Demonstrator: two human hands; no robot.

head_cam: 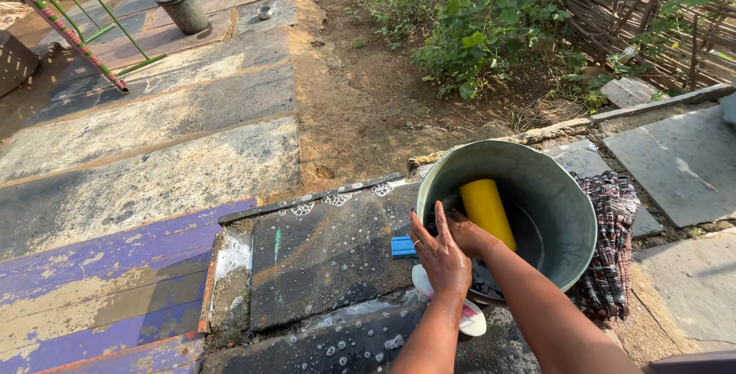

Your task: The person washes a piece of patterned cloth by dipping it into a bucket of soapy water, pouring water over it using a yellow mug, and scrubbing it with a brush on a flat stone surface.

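- Your left hand (439,255) is up against the near rim of the big metal bucket (567,213). The fingers are stretched out flat and it grips nothing.
- Your right hand (468,234) reaches over the rim and down into the bucket. Its fingers are hidden behind your left hand, so you cannot tell if it holds anything.
- A yellow tube (486,211) stands tilted inside the bucket, just beside your right hand. You cannot tell if the hand touches it.
- The bucket sits at the right edge of the wet dark slab (330,251). The slab has soap bubbles on it.
- A small blue block (403,247) lies on the slab, right next to the bucket and close to your left hand.
- A white and pink thing (469,319) lies on the slab under your left arm, near the bottom of the bucket.
- A dark checked cloth (613,244) is bunched up against the right side of the bucket.
- Well away, at the far left corner of the stone floor, a small grey pot (182,8) stands by itself.
- Green bushes (483,21) grow in the dirt behind the bucket.
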